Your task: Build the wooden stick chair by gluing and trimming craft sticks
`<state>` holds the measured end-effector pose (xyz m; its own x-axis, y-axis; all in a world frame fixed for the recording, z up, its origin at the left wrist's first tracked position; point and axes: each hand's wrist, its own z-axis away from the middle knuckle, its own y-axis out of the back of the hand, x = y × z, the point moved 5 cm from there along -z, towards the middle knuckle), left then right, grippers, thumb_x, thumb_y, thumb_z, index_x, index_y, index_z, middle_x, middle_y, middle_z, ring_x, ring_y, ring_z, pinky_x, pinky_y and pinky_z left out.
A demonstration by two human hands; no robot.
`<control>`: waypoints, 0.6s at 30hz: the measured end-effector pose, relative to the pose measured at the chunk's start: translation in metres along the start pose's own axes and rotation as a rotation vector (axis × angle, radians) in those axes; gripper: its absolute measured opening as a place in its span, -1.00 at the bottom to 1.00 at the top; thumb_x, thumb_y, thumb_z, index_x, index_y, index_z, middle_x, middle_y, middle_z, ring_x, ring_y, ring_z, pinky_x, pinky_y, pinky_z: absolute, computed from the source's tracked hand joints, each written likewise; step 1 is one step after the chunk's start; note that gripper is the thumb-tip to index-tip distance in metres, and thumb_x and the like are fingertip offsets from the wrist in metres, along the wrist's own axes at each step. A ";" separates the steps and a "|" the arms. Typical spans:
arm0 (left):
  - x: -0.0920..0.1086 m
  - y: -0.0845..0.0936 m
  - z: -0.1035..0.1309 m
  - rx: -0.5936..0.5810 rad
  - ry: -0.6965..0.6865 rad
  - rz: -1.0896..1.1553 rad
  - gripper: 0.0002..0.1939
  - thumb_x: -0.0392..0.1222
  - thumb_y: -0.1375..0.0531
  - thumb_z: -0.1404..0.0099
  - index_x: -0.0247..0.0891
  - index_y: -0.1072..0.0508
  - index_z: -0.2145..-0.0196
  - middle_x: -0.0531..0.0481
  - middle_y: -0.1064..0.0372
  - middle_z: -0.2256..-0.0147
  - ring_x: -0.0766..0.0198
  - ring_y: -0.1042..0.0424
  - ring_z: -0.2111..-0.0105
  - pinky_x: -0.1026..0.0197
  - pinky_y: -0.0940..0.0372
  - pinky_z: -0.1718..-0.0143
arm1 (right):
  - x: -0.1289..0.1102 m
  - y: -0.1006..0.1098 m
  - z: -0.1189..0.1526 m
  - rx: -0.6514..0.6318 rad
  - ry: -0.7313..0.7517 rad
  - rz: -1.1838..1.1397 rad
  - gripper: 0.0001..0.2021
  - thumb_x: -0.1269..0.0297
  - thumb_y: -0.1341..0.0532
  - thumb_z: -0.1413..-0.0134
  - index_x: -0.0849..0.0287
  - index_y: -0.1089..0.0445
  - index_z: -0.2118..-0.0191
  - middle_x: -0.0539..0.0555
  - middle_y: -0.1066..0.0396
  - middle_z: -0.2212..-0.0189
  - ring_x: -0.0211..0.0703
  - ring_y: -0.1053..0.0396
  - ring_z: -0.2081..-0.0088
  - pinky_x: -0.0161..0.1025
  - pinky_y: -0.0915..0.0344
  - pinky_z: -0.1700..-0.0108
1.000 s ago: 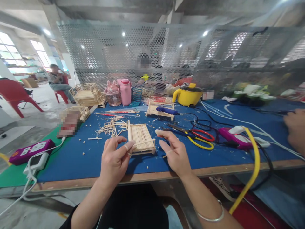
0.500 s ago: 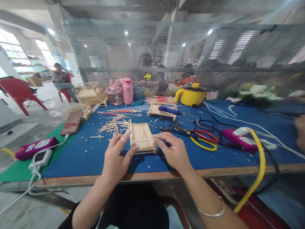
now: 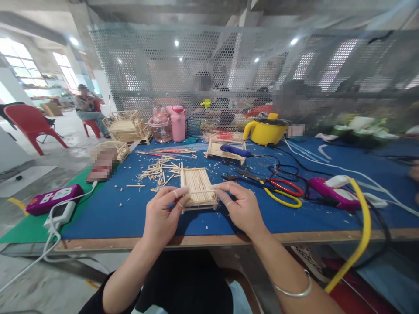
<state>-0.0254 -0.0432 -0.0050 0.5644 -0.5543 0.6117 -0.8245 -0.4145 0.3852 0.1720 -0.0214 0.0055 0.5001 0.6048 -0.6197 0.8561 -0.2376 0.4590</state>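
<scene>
Between my hands a small slatted frame of wooden sticks [image 3: 196,178] rests on the blue table mat. A thin wooden stick [image 3: 200,191] lies crosswise over its near part. My left hand [image 3: 165,211] pinches the stick's left end between thumb and forefinger, at the frame's near left corner. The fingertips of my right hand [image 3: 240,205] close on the stick's right end. White wrapping covers some fingers. Loose short sticks [image 3: 159,172] lie scattered to the left of the frame.
Behind the frame, a blue-handled glue gun or iron [image 3: 235,151] lies on another stick frame [image 3: 212,150]. Scissors [image 3: 284,192] with red and yellow handles sit to the right, near a purple power strip [image 3: 330,192]. A yellow pot [image 3: 266,131] and pink flask [image 3: 178,124] stand at the back.
My left thumb and forefinger have come together on the stick's left end; the forefinger was raised and apart before. My right hand has stayed at the right end. The view has shifted slightly.
</scene>
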 end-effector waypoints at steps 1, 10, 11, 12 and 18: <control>0.001 0.000 -0.001 0.005 -0.010 -0.011 -0.82 -0.20 -0.19 -0.24 -0.23 -0.55 0.22 -0.01 -0.45 0.34 0.37 -0.43 0.37 0.35 -0.32 0.33 | 0.000 0.000 0.000 0.001 0.000 0.002 -0.86 0.31 -0.18 -0.12 0.12 -0.51 0.32 0.02 -0.53 0.36 -0.17 -0.46 0.27 -0.25 -0.35 0.16; 0.006 0.000 0.001 0.041 -0.066 -0.086 -0.84 -0.19 -0.19 -0.24 -0.22 -0.56 0.27 -0.01 -0.50 0.36 0.36 -0.45 0.40 0.34 -0.36 0.34 | 0.009 0.000 0.005 -0.012 -0.119 -0.125 -0.81 0.28 -0.19 -0.08 0.08 -0.54 0.22 0.05 -0.55 0.27 -0.08 -0.48 0.21 -0.15 -0.38 0.10; 0.006 0.000 0.001 0.044 -0.067 -0.088 -0.84 -0.19 -0.19 -0.24 -0.23 -0.56 0.27 -0.01 -0.50 0.36 0.37 -0.45 0.41 0.34 -0.36 0.34 | 0.011 -0.001 0.007 -0.012 -0.156 -0.171 -0.77 0.28 -0.18 -0.08 0.09 -0.52 0.16 0.05 -0.55 0.27 -0.08 -0.48 0.22 -0.14 -0.38 0.11; 0.005 0.000 0.002 0.044 -0.067 -0.090 -0.84 -0.19 -0.18 -0.25 -0.23 -0.56 0.28 -0.02 -0.50 0.36 0.36 -0.45 0.41 0.34 -0.36 0.34 | 0.014 -0.001 0.008 -0.008 -0.190 -0.219 -0.73 0.29 -0.17 -0.08 0.10 -0.49 0.10 0.06 -0.55 0.28 -0.09 -0.49 0.23 -0.14 -0.39 0.13; 0.003 -0.001 0.003 0.040 -0.059 -0.094 -0.83 -0.18 -0.18 -0.25 -0.23 -0.56 0.28 -0.03 -0.51 0.35 0.34 -0.46 0.39 0.34 -0.36 0.35 | 0.016 0.001 0.010 0.041 -0.234 -0.239 -0.79 0.27 -0.20 -0.05 0.14 -0.52 0.20 0.07 -0.56 0.30 -0.08 -0.49 0.22 -0.14 -0.39 0.10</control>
<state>-0.0228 -0.0470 -0.0055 0.6415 -0.5529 0.5318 -0.7663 -0.4945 0.4103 0.1822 -0.0196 -0.0097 0.2970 0.4573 -0.8382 0.9549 -0.1437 0.2599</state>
